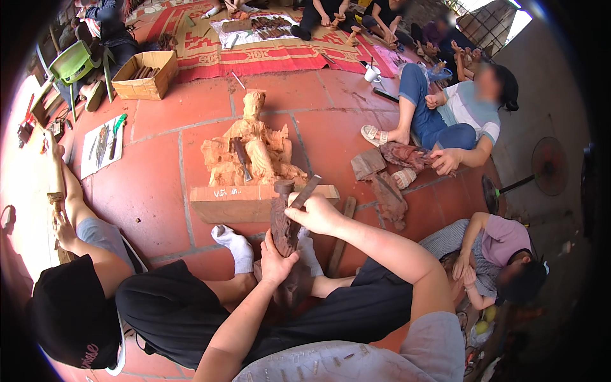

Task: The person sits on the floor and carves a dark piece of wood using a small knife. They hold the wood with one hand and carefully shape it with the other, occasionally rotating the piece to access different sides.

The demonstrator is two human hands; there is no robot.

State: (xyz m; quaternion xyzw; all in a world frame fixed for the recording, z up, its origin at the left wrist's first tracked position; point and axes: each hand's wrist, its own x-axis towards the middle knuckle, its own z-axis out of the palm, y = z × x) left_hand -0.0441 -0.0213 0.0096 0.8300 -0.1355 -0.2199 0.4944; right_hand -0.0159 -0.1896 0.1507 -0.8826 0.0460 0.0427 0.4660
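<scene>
Left grip (278,260) clasping dark wood carving (281,221), right grip (314,214) grasping flat tool (307,190)

The floor (153,159) is red-tiled, with a patterned mat (254,66) far off. A green chair (71,62) stands far left, a fan (548,167) right. Bright light (25,235) washes the left.

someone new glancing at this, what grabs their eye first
Probably the pale carved wooden figure, upright on a thick wooden block near the centre, with a dark-handled tool resting against its front. Just below it, the left hand grips a dark wooden carving while the right hand holds a flat tool beside it. Beyond, a red patterned mat spreads across the top.
</scene>
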